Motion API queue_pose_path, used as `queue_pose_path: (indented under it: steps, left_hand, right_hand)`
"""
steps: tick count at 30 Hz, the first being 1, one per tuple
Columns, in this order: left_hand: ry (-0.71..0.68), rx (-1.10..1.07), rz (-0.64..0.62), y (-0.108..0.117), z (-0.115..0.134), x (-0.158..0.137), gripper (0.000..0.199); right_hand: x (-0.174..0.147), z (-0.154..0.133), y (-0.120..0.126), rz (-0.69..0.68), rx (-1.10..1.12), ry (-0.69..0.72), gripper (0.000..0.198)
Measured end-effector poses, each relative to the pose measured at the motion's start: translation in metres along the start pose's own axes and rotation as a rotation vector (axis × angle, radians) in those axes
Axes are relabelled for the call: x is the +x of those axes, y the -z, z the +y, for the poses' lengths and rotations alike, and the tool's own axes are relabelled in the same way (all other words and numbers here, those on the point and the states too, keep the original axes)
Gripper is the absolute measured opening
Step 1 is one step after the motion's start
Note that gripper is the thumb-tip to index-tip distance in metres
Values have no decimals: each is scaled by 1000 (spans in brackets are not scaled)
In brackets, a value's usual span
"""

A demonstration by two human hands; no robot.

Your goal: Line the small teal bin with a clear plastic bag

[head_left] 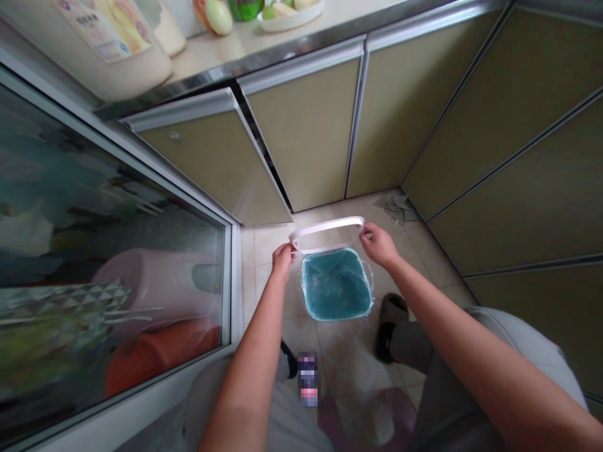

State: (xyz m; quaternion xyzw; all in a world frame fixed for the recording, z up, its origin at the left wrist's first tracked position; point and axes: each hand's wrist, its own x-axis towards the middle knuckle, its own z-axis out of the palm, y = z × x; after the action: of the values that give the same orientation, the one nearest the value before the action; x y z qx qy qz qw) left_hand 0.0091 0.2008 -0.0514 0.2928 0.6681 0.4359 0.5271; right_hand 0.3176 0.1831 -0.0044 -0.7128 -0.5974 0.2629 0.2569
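Note:
A white rim ring [330,225] is held above the far edge of a blue-green trash bin [340,318] that stands on the floor. My left hand [283,258] is closed on the ring's left end. At its right end, my right hand [379,243] pinches the ring with thumb and fingers. A clear plastic bag [335,279] lines the bin, and its loose edges stick out at the sides. No other contents show inside the bin.
Cabinet doors [306,125] line the far side; the left door [202,163] stands ajar. A glass sliding door [113,251] is to my left. A grey cloth [398,207] lies by the cabinets. Large jugs [113,44] and a plate [292,20] stand on the counter.

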Motion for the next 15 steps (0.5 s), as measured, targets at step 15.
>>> queue_pose_path:
  steps: [15]
  left_hand:
    - [-297, 644, -330, 60, -62, -36, 87]
  right_hand:
    - [-60, 30, 10, -593, -479, 54, 79]
